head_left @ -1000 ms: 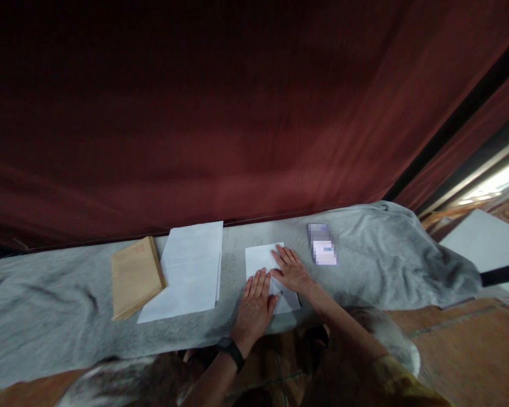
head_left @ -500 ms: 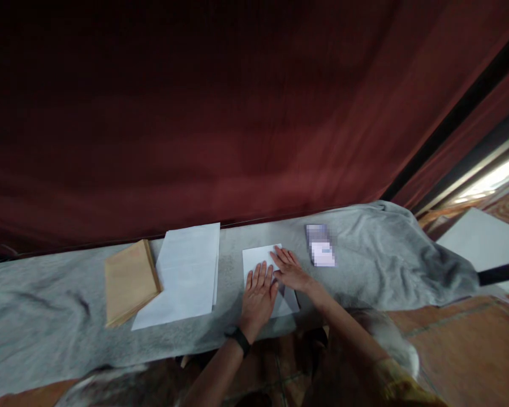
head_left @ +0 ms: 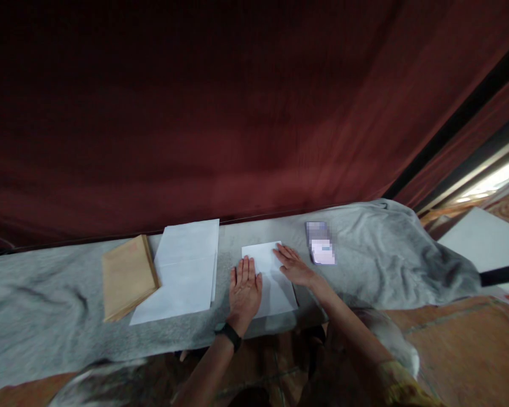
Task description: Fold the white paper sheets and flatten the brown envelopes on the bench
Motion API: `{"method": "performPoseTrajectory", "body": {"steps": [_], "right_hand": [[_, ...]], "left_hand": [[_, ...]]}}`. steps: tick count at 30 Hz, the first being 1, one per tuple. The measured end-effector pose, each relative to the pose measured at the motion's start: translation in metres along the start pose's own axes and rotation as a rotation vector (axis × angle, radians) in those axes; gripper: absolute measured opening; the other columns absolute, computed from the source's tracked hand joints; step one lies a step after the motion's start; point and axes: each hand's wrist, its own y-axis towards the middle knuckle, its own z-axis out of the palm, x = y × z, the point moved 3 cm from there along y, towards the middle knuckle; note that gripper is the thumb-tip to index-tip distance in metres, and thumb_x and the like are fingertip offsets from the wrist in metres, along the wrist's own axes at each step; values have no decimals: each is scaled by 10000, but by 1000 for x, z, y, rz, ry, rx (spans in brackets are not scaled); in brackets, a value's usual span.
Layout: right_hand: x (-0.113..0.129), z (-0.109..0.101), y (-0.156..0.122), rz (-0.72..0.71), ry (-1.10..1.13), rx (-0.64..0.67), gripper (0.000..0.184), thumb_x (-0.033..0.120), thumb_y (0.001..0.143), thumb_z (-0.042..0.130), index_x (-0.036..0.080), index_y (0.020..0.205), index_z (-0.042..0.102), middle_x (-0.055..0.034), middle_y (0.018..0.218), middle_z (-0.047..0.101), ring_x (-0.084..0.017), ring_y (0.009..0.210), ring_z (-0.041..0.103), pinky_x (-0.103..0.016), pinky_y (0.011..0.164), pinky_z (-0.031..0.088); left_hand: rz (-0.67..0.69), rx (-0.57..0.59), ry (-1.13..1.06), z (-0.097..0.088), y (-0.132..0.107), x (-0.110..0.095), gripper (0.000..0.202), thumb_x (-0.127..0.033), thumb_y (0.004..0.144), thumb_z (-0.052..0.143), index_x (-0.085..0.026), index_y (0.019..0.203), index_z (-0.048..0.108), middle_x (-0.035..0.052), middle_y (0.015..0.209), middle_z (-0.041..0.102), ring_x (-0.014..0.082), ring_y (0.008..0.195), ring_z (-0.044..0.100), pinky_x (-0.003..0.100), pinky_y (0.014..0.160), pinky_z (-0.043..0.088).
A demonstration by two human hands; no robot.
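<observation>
A folded sheet of white paper (head_left: 275, 294) lies flat on the grey cloth (head_left: 229, 243) in front of me. My left hand (head_left: 245, 291) rests palm down on its left edge, fingers stretched out and pointing away from me. On the paper's upper right edge lies my right hand (head_left: 293, 265), its fingers spread and holding nothing. Part of the paper is hidden under both hands. To the left are larger white sheets (head_left: 186, 265), loosely stacked, partly beside a pile of brown envelopes (head_left: 127, 277).
A blurred-out phone-like object (head_left: 321, 243) lies on the cloth to the right. Behind the cloth-covered surface rises a dark red fabric wall (head_left: 237, 141). A white panel (head_left: 483, 240) and a dark bar (head_left: 503, 274) stand at the far right, above the tiled floor (head_left: 470, 345).
My left hand has slid left across the paper to its left edge. My right hand has shifted slightly right, so more of the sheet's middle shows between them.
</observation>
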Motion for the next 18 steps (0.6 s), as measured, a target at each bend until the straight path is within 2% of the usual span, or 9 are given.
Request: {"method": "performPoseTrajectory", "body": {"steps": [3, 6, 8, 13, 18], "right_hand": [[1, -1, 0, 5, 14, 3, 689, 98, 860, 457, 170, 1542, 384, -93, 1645, 253, -234, 1527, 214, -455, 1245, 227], [2, -3, -2, 0, 16, -6, 687, 88, 854, 462, 176, 1533, 405, -88, 1640, 274, -236, 1521, 235, -453, 1245, 229], [2, -3, -3, -4, 9, -14, 680, 84, 856, 460, 177, 1528, 414, -86, 1638, 281, -234, 1518, 246, -448, 1242, 237], [4, -5, -4, -13, -25, -45, 631, 94, 885, 451, 152, 1513, 433, -112, 1624, 311, -244, 1510, 271, -460, 1230, 266], [26, -10, 1, -15, -23, -233, 504, 199, 978, 428, 82, 1464, 489, -158, 1567, 411, -258, 1483, 334, -470, 1231, 283]], "left_hand": [[15, -15, -29, 1, 6, -15, 568, -305, 1013, 346, -124, 1551, 331, 159, 1597, 371, 307, 1508, 282, 558, 1212, 285], [59, 44, -51, 4, 12, -34, 531, -326, 1020, 360, -198, 1534, 384, 97, 1616, 355, 300, 1519, 255, 560, 1221, 267], [32, 73, -41, 6, 15, -40, 533, -338, 1021, 370, -214, 1539, 381, 88, 1628, 329, 303, 1524, 237, 570, 1228, 237], [-29, 79, 17, 5, 15, -38, 556, -307, 1012, 393, -215, 1558, 347, 100, 1638, 302, 292, 1524, 242, 538, 1234, 221], [-17, 57, 46, 6, 13, -36, 570, -273, 1001, 387, -221, 1565, 329, 95, 1643, 290, 282, 1527, 235, 524, 1233, 224]]}}
